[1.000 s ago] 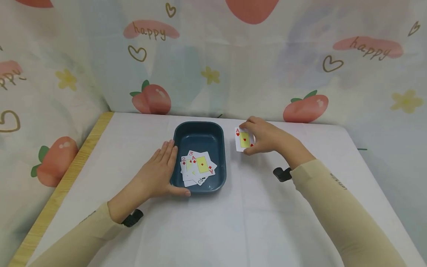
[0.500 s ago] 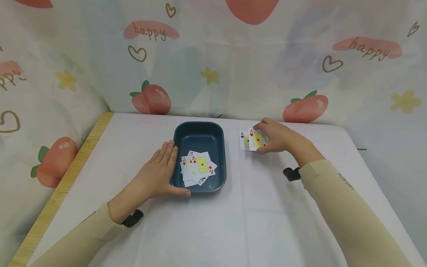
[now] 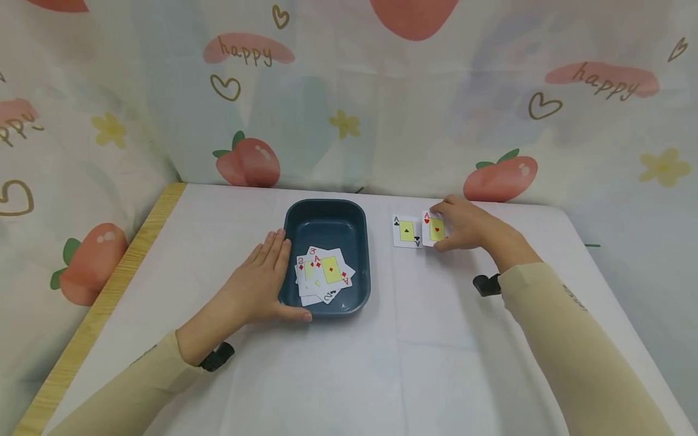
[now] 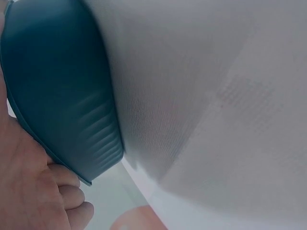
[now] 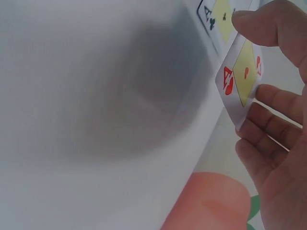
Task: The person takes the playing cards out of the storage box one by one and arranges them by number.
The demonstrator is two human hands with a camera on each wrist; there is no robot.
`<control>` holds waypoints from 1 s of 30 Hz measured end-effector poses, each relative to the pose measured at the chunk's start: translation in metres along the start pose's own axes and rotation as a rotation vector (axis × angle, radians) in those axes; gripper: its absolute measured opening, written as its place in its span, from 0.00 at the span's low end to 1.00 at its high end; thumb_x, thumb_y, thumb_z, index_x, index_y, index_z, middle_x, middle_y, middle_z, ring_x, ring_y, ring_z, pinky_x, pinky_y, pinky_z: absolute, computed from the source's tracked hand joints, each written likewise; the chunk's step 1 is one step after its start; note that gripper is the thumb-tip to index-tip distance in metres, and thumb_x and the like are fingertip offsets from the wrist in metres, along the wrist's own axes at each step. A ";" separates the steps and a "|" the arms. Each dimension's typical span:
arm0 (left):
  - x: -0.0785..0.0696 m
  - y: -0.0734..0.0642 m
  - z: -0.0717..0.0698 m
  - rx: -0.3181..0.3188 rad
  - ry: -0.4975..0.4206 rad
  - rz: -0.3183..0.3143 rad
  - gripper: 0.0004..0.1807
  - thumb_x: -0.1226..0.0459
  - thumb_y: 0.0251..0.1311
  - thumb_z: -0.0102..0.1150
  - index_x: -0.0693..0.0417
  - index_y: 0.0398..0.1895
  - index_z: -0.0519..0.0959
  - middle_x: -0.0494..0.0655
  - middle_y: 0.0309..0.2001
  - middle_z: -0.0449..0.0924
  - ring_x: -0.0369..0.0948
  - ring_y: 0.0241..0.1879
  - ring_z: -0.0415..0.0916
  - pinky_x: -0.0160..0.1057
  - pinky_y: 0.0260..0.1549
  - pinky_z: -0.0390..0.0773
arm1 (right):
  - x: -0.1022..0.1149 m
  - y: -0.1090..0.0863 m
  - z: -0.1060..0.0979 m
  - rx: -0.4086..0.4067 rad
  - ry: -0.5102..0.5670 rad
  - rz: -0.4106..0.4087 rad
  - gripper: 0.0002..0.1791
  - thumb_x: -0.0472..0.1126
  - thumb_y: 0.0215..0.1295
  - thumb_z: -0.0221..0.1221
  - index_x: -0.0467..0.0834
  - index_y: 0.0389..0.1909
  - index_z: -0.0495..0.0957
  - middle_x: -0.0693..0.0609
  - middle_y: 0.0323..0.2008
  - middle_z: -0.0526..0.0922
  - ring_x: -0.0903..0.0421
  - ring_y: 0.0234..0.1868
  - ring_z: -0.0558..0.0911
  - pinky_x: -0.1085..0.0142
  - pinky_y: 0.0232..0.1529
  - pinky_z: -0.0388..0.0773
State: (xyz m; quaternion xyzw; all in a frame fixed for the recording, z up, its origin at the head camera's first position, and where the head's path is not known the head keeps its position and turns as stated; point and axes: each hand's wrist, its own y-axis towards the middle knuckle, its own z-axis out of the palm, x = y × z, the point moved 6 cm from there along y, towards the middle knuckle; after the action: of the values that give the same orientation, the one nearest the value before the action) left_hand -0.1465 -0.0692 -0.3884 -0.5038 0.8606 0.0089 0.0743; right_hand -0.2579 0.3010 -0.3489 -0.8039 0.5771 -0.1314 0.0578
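With its fingers straight, my left hand point(image 3: 253, 281) rests along the left rim of a dark teal tray point(image 3: 327, 212). In the left wrist view the tray's ribbed outer wall point(image 4: 57, 81) shows, with fingertips at its rim. Several overlapping playing cards point(image 3: 329, 269) lie face up in the tray, an ace of diamonds uppermost. My right hand point(image 3: 469, 227) pinches an ace of hearts card point(image 3: 436, 229) between thumb and fingers, right of the tray; the right wrist view shows this card point(image 5: 244, 72) tilted. Directly left of it, an ace of clubs point(image 3: 406, 231) lies face up on the table.
White cloth covers the table point(image 3: 338, 375), with a bare wooden edge point(image 3: 103, 306) along the left. A printed fabric backdrop point(image 3: 349, 79) rises close behind the table and at its left side.
My right hand has moved right with the ace of hearts, uncovering the ace of clubs on the table. The left hand and the tray stay where they were.
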 end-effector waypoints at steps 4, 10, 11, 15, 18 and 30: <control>0.000 0.000 -0.001 -0.001 -0.001 -0.003 0.80 0.16 0.31 0.53 0.67 0.78 0.48 0.64 0.79 0.39 0.58 0.79 0.37 0.56 0.73 0.52 | -0.007 0.001 0.006 -0.003 -0.003 0.013 0.43 0.49 0.48 0.73 0.38 0.66 0.71 0.40 0.58 0.70 0.44 0.54 0.70 0.47 0.57 0.75; -0.001 0.001 0.001 0.005 -0.010 0.005 0.81 0.15 0.31 0.51 0.67 0.78 0.47 0.64 0.79 0.38 0.59 0.79 0.36 0.57 0.73 0.52 | -0.019 0.002 0.016 0.019 -0.037 0.028 0.43 0.50 0.48 0.73 0.36 0.65 0.72 0.38 0.59 0.71 0.43 0.55 0.69 0.46 0.59 0.73; -0.001 0.001 0.002 0.006 -0.008 0.004 0.81 0.15 0.31 0.51 0.67 0.78 0.47 0.64 0.79 0.38 0.58 0.79 0.36 0.56 0.73 0.52 | -0.021 0.003 0.017 0.020 -0.038 0.027 0.43 0.50 0.48 0.72 0.36 0.65 0.72 0.38 0.59 0.71 0.43 0.56 0.69 0.46 0.59 0.73; -0.001 0.001 0.001 0.000 -0.007 -0.002 0.81 0.15 0.31 0.52 0.67 0.78 0.48 0.63 0.79 0.38 0.58 0.79 0.36 0.56 0.73 0.52 | -0.026 0.006 0.019 0.023 -0.035 0.012 0.44 0.50 0.48 0.72 0.35 0.65 0.71 0.37 0.59 0.70 0.42 0.56 0.70 0.46 0.60 0.72; 0.000 0.000 0.001 -0.002 -0.008 -0.003 0.81 0.15 0.31 0.51 0.67 0.78 0.48 0.63 0.79 0.38 0.58 0.79 0.36 0.56 0.73 0.52 | -0.027 0.009 0.020 0.032 -0.024 0.013 0.44 0.50 0.47 0.72 0.35 0.65 0.71 0.37 0.59 0.70 0.42 0.56 0.70 0.45 0.60 0.71; 0.001 0.001 0.001 -0.001 0.000 -0.003 0.81 0.15 0.31 0.51 0.67 0.78 0.47 0.63 0.80 0.37 0.58 0.79 0.35 0.56 0.73 0.52 | -0.030 0.014 0.025 0.081 0.004 0.052 0.43 0.48 0.48 0.71 0.37 0.66 0.71 0.37 0.60 0.68 0.42 0.57 0.69 0.43 0.58 0.72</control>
State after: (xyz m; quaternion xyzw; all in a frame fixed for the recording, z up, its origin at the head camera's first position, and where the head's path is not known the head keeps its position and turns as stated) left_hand -0.1479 -0.0693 -0.3896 -0.5051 0.8599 0.0093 0.0739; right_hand -0.2730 0.3226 -0.3807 -0.7853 0.5924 -0.1547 0.0923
